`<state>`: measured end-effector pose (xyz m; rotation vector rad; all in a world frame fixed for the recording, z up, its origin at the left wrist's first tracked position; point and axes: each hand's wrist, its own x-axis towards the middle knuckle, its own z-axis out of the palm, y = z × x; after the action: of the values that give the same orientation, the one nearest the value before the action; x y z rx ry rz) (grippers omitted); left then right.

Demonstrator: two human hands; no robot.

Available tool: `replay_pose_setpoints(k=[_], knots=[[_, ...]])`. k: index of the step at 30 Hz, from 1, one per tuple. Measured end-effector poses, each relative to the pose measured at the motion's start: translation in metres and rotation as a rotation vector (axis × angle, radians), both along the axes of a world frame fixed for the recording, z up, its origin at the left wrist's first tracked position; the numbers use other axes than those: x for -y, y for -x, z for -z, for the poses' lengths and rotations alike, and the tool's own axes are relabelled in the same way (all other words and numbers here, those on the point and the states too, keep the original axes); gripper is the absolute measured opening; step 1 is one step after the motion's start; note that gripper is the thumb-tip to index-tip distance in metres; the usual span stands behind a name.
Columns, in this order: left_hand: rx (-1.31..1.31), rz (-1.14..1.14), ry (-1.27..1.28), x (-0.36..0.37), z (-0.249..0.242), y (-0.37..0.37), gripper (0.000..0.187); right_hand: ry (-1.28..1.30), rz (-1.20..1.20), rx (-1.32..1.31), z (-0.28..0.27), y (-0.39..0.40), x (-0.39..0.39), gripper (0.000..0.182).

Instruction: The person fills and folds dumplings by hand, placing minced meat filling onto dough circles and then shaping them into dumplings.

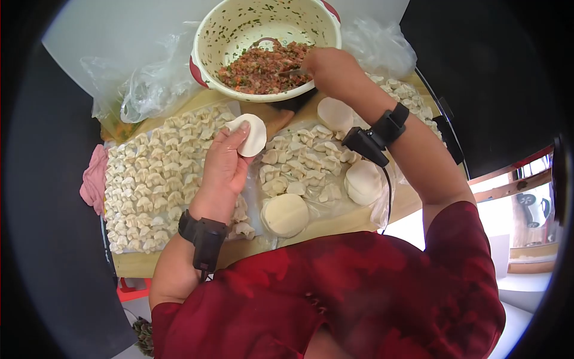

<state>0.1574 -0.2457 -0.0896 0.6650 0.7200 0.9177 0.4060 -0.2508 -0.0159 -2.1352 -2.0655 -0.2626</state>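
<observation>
Held by its edge between thumb and fingers, a round white dumpling wrapper (pixel 253 135) lies over my left hand (pixel 227 157). My right hand (pixel 330 70) reaches over the rim of a large cream bowl (pixel 208 37) with red handles. Its fingers are closed around a metal utensil (pixel 293 72), whose tip is down in the minced filling (pixel 263 69); most of the utensil is hidden. Below the bowl, folded dumplings (pixel 305 158) lie in a loose group. Stacks of round wrappers sit near them: one in front (pixel 285 215), another on the right (pixel 363 182), a third close to the bowl (pixel 335 115).
Rows of folded dumplings (pixel 155 173) cover the left of the wooden table (pixel 140 264), and more dumplings (pixel 403 99) lie at the far right. Crumpled plastic bags (pixel 155 90) flank the bowl. A pink cloth (pixel 94 179) hangs at the left edge. A cable (pixel 390 197) runs from the right wrist device.
</observation>
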Motion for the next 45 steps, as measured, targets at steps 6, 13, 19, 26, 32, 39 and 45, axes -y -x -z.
replay_pose_setpoints(k=[6,13,19,26,32,39,45], knots=[[-0.081,0.058,0.050,-0.005,-0.010,-0.002,0.034,-0.011,-0.126,-0.125,0.007,-0.001,-0.002,0.016],[-0.142,0.115,-0.028,-0.008,-0.015,-0.007,0.036,-0.293,-0.212,-0.234,0.011,-0.005,-0.015,0.010],[-0.204,0.127,-0.001,-0.006,-0.018,-0.006,0.033,-0.004,-0.227,-0.143,0.011,-0.012,-0.019,0.014],[-0.023,0.070,0.096,-0.013,-0.004,-0.020,0.030,-0.052,-0.293,-0.331,0.009,-0.022,-0.011,0.012],[0.040,0.007,0.127,-0.016,-0.005,-0.037,0.031,-0.065,-0.320,-0.334,0.006,-0.018,-0.003,0.012],[0.148,0.022,0.159,-0.008,-0.020,-0.043,0.035,-0.097,-0.195,-0.560,0.012,-0.005,0.018,0.012],[0.211,-0.036,0.246,-0.011,-0.021,-0.037,0.032,-0.338,-0.330,-0.444,0.027,0.018,0.058,0.023]])
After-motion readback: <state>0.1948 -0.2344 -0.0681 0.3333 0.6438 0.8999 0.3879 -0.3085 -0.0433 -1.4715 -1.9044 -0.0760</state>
